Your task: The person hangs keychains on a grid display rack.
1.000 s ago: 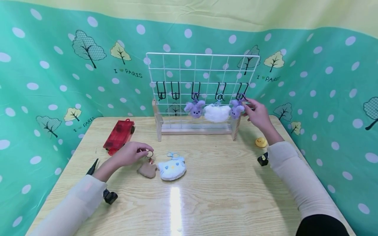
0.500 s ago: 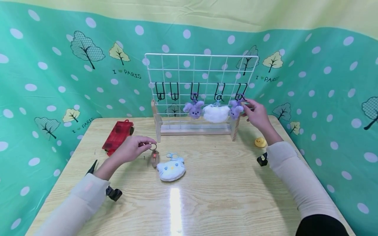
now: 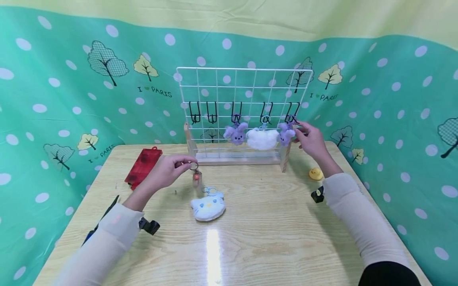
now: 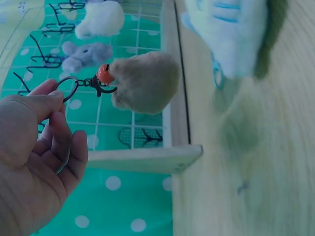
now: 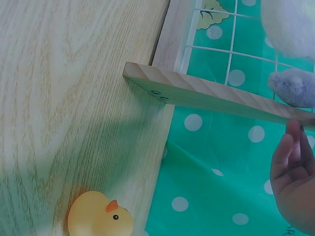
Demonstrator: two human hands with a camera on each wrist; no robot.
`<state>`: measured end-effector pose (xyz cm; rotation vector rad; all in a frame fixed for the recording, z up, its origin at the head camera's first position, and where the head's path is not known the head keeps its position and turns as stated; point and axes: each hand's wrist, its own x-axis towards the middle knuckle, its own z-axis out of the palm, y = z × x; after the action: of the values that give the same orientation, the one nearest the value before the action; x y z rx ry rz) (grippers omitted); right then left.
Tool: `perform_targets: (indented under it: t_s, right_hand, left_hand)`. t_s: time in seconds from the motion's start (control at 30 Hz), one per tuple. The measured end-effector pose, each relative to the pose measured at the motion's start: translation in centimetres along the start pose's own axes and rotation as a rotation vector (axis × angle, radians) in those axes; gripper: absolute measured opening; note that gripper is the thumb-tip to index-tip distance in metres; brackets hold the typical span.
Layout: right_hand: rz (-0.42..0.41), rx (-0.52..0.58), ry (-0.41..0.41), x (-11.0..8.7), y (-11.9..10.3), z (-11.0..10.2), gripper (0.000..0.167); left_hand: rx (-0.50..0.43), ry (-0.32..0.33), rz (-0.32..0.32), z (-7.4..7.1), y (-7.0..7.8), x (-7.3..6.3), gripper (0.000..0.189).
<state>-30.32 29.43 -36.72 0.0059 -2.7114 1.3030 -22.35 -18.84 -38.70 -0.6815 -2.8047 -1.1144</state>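
Observation:
A brown plush keychain (image 4: 145, 83) with an orange bell dangles from its metal ring (image 4: 67, 89), which my left hand (image 3: 169, 171) pinches between thumb and fingers. Below it on the table lies a white cat-face plush keychain (image 3: 208, 206) with a blue clasp. My right hand (image 3: 313, 137) grips the upper end of the wire rack's right wooden post (image 5: 216, 93), beside a purple bunny keychain (image 3: 285, 134); its fingertips are partly hidden. A white fluffy keychain (image 3: 262, 139) and another purple bunny keychain (image 3: 236, 134) also hang from black hooks on the rack (image 3: 236, 69).
The two leftmost hooks (image 3: 212, 113) carry nothing. A red toy car (image 3: 143, 165) sits at the table's left, partly behind my left arm. A yellow rubber duck (image 3: 316, 173) stands near my right wrist. Behind the rack hangs a green dotted cloth (image 3: 150, 119).
My left hand has lifted the brown plush keychain off the table and carried it rightward and toward the rack. My right hand has stayed at the rack's right post.

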Motion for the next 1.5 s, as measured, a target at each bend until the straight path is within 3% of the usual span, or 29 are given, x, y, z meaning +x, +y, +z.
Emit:
perform_targets:
  t_s: [0.37, 0.7, 0.93, 1.5]
  right_hand:
    - [0.004, 0.017, 0.001, -0.1, 0.2, 0.1, 0.050]
    - [0.012, 0.022, 0.009, -0.2, 0.2, 0.2, 0.051]
    - [0.016, 0.031, 0.012, -0.1, 0.3, 0.3, 0.050]
    - [0.006, 0.028, 0.013, 0.0, 0.3, 0.3, 0.051]
  left_hand:
    - [-0.044, 0.101, 0.050, 0.3, 2.2, 2.0, 0.021]
    - [-0.100, 0.236, 0.102, 0.7, 4.2, 3.7, 0.019]
    - [-0.190, 0.312, 0.114, 0.8, 5.3, 4.8, 0.020]
    - [-0.313, 0.421, 0.099, 1.3, 6.0, 6.7, 0.021]
